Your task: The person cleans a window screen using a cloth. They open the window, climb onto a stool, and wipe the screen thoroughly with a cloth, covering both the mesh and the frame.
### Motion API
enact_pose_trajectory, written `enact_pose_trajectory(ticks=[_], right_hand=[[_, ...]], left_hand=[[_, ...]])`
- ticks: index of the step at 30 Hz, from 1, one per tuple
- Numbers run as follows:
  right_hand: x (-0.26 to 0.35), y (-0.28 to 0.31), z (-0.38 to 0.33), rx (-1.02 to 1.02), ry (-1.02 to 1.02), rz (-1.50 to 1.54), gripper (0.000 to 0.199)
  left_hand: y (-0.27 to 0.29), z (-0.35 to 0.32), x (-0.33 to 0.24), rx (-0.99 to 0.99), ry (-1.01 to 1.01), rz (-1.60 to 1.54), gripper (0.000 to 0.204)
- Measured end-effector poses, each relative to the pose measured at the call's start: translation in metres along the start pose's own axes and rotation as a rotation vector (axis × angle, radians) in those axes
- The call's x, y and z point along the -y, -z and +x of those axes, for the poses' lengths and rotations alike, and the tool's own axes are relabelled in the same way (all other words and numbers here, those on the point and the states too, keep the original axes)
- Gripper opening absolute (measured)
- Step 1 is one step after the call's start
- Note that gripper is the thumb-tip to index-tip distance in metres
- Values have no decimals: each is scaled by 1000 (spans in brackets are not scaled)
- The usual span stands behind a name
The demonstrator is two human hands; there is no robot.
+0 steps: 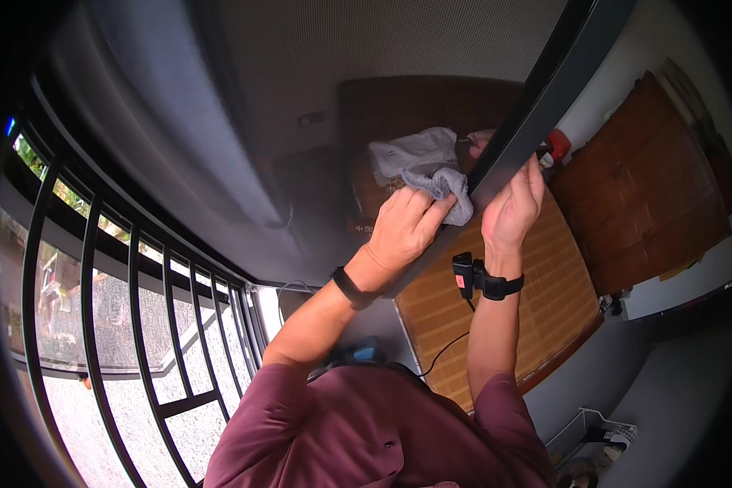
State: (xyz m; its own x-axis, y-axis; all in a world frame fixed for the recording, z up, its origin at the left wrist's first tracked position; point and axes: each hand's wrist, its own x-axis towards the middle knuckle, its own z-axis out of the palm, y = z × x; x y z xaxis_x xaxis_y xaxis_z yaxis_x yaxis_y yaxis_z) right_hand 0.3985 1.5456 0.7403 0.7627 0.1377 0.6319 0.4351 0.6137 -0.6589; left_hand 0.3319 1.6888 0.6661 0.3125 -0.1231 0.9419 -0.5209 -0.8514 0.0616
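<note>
In my left hand [403,224] is a bunched grey cloth [451,191], which I press against a dark fine-textured screen panel [301,49] close to its black frame [537,98]. A pale likeness of the cloth shows in the panel's surface. My right hand [514,203] is on the other side of that frame, its fingers closed against the edge; some fingertips are hidden. A dark band is on my left wrist, and a black strapped device [484,279] with a cable sits on my right.
Black window bars [89,268] run down the left side, with a light-coloured wall outside. Below my right arm lies a woven tan mat [545,285] on a table. Beyond it stands a brown wooden board [638,187]. A white wire rack [594,423] is at lower right.
</note>
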Motion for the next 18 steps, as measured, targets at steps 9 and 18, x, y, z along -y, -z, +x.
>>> enact_pose_trajectory(ticks=[9,18], right_hand=[[-1,4,5,-18,11,-22,30],[-7,4,0,-51,1,-22,24]], left_hand=[[17,-103,-3,357,336,-190,47],[83,191,7,-501,16,-207,47]])
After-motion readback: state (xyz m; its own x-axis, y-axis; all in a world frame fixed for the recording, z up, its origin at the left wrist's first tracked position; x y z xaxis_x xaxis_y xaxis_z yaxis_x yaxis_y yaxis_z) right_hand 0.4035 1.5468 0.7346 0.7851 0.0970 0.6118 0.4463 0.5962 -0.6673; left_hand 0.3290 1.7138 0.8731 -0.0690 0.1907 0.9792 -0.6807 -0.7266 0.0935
